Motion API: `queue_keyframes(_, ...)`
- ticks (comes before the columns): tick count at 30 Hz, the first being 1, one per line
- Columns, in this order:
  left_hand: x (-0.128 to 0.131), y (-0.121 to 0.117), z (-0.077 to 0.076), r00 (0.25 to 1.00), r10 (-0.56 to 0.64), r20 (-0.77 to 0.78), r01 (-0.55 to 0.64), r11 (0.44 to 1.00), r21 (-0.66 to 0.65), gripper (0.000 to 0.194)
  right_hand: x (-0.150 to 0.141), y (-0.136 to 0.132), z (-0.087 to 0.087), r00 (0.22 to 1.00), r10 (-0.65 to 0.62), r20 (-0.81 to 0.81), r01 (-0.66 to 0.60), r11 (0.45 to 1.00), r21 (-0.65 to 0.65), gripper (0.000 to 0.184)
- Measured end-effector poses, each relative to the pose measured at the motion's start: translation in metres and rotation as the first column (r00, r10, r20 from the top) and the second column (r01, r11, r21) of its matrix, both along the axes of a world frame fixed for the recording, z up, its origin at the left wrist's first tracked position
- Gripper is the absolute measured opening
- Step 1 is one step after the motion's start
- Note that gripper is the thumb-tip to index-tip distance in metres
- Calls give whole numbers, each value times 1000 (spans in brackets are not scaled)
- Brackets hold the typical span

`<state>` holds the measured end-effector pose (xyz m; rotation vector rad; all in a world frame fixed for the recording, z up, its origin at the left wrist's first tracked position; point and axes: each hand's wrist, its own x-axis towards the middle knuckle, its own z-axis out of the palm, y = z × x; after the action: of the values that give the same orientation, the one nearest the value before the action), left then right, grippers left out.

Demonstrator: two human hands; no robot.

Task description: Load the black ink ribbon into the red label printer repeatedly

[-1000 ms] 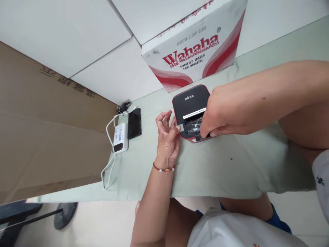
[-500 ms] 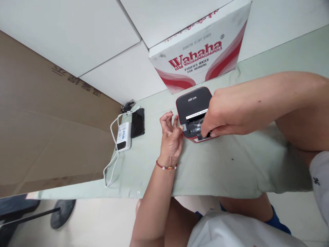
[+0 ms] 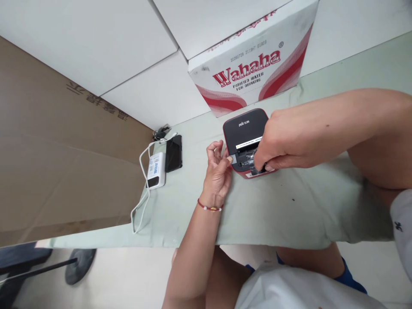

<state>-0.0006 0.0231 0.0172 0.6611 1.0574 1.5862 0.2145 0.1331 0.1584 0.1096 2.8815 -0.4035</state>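
Note:
A small device (image 3: 243,129) with a black top and red sides sits on the cloth-covered table, a white warning strip across its top. My left hand (image 3: 218,169) is at its left front corner, thumb pressed on a grey tab (image 3: 234,159) and the other fingers curled beside the red side. Over the device's front recess, my right hand (image 3: 280,141) reaches in from the right with fingers pinched together. Crinkled clear plastic (image 3: 249,156) shows at those fingertips; they hide part of it and the right of the recess.
Behind the device a white and red water carton (image 3: 247,73) stands against white panels. To the left lie a black phone (image 3: 174,153), a white power bank (image 3: 156,171) and a white cable (image 3: 141,161). A large cardboard box (image 3: 64,163) borders the table's left side.
The whole view has shifted slightly, and both hands and the device appear a little further right. Both hands keep nearly the same positions on the device.

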Motion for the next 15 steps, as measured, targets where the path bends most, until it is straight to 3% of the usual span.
queue_keyframes(5,-6,4,-5,997,-71,-19,70,996,-51,47,0,-2,1,1000,-14,28,14,1000,25,25)
queue_keyframes(10,-7,0,2,995,-97,-16,96,994,-59,45,0,-2,-3,1000,-17,5,17,998,-56,27)
queue_keyframes(15,-5,-1,10,995,-99,5,99,990,-97,47,-2,-7,4,1000,-20,21,20,1000,-11,28)
